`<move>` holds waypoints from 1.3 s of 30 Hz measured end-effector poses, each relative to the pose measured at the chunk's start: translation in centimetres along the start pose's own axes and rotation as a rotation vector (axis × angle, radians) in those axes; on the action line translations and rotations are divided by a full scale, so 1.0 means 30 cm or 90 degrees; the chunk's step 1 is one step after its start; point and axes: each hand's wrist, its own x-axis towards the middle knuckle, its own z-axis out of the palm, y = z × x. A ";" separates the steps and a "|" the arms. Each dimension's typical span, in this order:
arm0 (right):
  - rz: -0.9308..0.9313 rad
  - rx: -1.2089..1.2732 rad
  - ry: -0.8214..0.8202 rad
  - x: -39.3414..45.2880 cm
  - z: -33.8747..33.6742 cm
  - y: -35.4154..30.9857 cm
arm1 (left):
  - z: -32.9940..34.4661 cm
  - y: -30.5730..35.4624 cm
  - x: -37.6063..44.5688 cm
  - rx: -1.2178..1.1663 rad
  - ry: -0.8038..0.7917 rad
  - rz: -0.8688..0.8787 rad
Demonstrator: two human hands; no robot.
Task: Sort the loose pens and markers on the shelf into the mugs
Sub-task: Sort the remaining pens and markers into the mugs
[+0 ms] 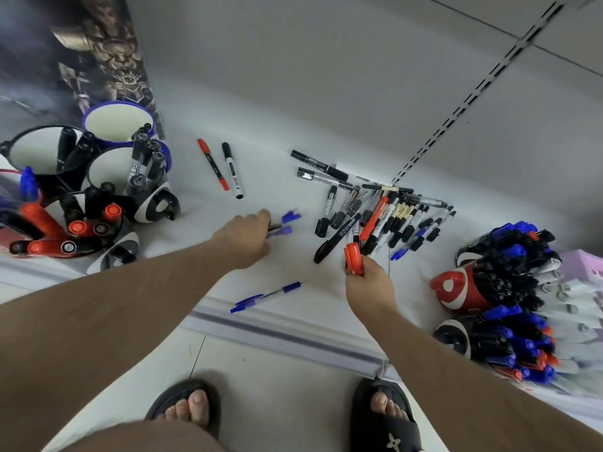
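White shelf [293, 132], grey back wall, tiled floor; left hand [248, 236] grips blue pens [287, 223], right hand [368, 282] pinches red marker [354, 257].

White shelf [277, 177] carries mugs [107, 168], loose markers [375, 213], blue pens [264, 296].

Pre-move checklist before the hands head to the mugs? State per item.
1. Left hand has a load: ok, fingers curled round blue-capped pens.
2. Right hand has a load: ok, grips red markers.
3. Red-marker mug has room: cannot tell, already crowded.
4. Blue-rimmed mug has room: ok, mostly open inside.
5. Shelf sorted: not ok, loose pile, red and black pair, and blue pens near the front edge remain.
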 end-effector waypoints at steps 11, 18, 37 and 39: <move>0.253 0.113 -0.239 -0.045 0.220 -0.123 | -0.021 0.066 -0.092 -0.755 0.442 -0.138; 0.197 0.071 -0.206 -0.014 0.263 -0.152 | 0.075 -0.014 -0.111 -0.690 0.269 -0.233; 0.137 0.196 0.181 0.152 -0.013 -0.207 | -0.003 0.063 -0.147 -1.037 -0.159 -0.129; 0.192 0.156 0.226 0.232 -0.060 -0.172 | -0.004 0.061 -0.139 -1.053 -0.125 -0.158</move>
